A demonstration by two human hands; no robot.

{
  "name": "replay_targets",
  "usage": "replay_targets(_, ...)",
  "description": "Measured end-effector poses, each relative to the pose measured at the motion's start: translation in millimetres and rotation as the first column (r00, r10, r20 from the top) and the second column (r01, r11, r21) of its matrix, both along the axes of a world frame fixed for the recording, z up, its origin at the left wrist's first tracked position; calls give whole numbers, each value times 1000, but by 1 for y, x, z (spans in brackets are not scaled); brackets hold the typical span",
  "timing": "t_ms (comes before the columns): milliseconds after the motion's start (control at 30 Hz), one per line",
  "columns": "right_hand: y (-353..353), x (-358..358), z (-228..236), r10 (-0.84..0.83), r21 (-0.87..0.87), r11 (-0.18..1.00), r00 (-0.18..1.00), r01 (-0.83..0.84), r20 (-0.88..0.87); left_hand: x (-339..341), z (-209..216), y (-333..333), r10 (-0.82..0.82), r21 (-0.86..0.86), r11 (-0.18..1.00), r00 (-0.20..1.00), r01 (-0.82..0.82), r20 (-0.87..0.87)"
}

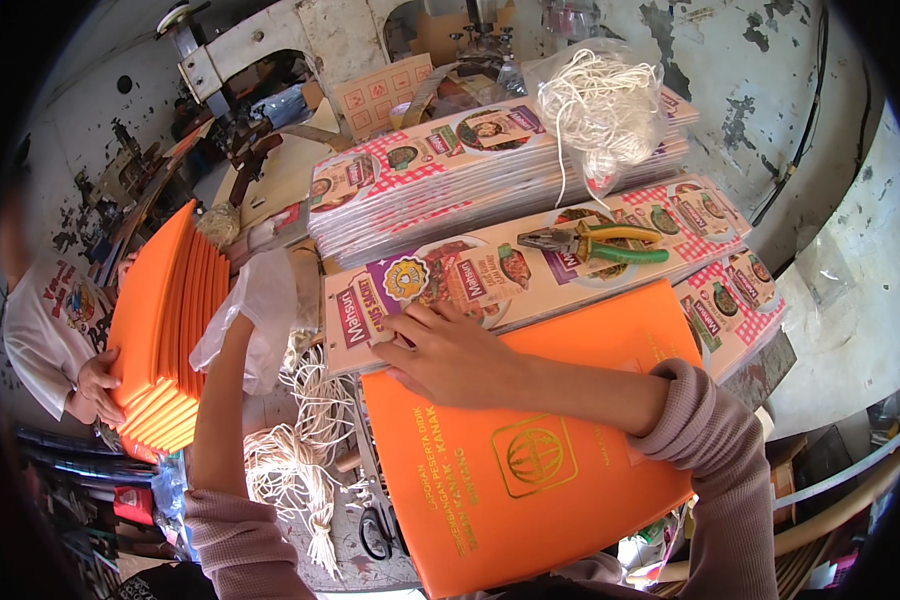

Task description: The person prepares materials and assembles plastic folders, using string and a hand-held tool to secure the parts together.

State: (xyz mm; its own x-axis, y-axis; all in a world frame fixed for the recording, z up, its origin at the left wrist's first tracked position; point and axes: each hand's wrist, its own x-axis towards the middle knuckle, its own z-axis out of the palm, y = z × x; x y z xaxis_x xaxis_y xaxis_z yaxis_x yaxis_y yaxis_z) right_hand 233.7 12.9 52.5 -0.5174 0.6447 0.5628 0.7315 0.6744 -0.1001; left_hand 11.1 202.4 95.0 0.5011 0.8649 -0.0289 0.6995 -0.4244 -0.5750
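My left hand point(242, 322) reaches into or behind a crumpled translucent plastic bag point(275, 315), which hides its fingers. My right hand point(445, 355) rests on the left end of a long printed cardboard panel point(500, 275), its fingers apart and slightly bent. Beneath my right forearm lies an orange folder point(530, 490) with gold print and an emblem. Pliers point(595, 243) with green and yellow handles lie on the panel. Below the plastic bag, bundles of white cord point(295, 460) spread over the table.
A plastic-wrapped stack of printed panels point(480, 180) stands behind, topped by a bag of white cord point(605, 110). At left, another person's hand point(98, 388) touches a tall stack of orange folders point(155, 340). Black-handled scissors point(378, 533) lie near the table's front edge.
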Motion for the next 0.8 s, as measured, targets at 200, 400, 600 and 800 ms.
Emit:
replay_targets(200,0,-1,-1,18,54,998,999,-15,-40,-26,28,1,-8,5,1000,992,7,129)
replay_targets(400,-2,-1,1,-1,-31,1000,1000,2,27,-59,32,10,-83,118,991,987,67,140)
replay_targets(600,1,4,-3,-10,10,1000,1000,10,5,-103,-69,26,-296,388,809,876,442,-381)
replay_targets(800,0,-8,4,44,-26,999,999,-44,-12,-171,-179,53,-324,532,790,944,303,-56)
